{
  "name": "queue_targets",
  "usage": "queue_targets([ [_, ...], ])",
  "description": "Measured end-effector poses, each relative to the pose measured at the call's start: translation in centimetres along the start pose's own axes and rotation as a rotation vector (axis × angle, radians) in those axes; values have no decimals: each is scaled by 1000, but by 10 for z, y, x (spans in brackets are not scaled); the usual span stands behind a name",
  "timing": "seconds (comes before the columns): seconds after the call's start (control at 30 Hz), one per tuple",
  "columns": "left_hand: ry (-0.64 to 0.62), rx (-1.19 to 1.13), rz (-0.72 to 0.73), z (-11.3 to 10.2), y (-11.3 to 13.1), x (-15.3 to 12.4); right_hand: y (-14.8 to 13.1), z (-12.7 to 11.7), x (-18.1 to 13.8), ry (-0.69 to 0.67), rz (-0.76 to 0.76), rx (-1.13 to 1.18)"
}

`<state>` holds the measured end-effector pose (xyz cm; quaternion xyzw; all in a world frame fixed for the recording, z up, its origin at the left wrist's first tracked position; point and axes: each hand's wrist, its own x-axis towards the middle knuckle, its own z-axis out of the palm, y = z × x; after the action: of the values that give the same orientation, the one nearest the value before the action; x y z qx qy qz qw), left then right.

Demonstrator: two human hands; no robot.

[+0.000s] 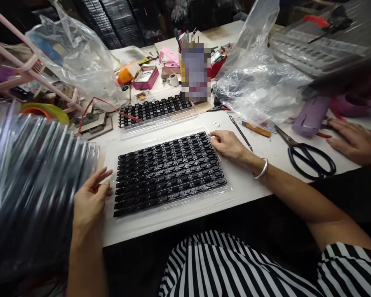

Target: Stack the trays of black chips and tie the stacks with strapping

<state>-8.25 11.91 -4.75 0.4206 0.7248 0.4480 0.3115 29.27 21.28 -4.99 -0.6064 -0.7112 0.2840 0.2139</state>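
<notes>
A clear plastic tray (200,197) lies on the white table in front of me, filled with rows of small black parts (170,169) with lighter detail on their faces. My left hand (91,198) is at the tray's left edge, thumb and fingers curled onto its rim. At the far right corner, my right hand (227,144) pinches the rim between thumb and fingers; a bangle (261,168) circles that wrist. Behind this tray lies a second clear tray (160,123) with similar black parts (156,108). A thin red strip crosses its left end.
Stacked clear trays (43,173) stand close on my left. Dark-handled scissors (309,156), a pen-like tool (241,134) and an orange cutter (256,128) lie to the right. Another person's hand (355,140) rests at the far right. Plastic bags (262,86) and a pink box (146,78) stand behind.
</notes>
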Motion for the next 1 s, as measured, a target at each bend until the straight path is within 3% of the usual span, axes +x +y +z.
queue_targets([
  [0.13,163,-199,89,-18,25,-36,3,1,-3,-51,58,129],
  [0.23,79,-469,129,-34,52,-66,6,3,-3,-68,140,233],
  [0.37,25,-638,119,-48,77,-85,5,3,-2,-64,227,318],
  [0.63,228,-944,62,-50,82,-80,-6,-4,-10,-8,283,358],
  [0.83,172,-1191,12,-50,94,-64,-5,-3,-10,13,291,356],
  [1.0,166,-1111,53,-39,92,-61,-4,-6,-11,61,225,334],
])
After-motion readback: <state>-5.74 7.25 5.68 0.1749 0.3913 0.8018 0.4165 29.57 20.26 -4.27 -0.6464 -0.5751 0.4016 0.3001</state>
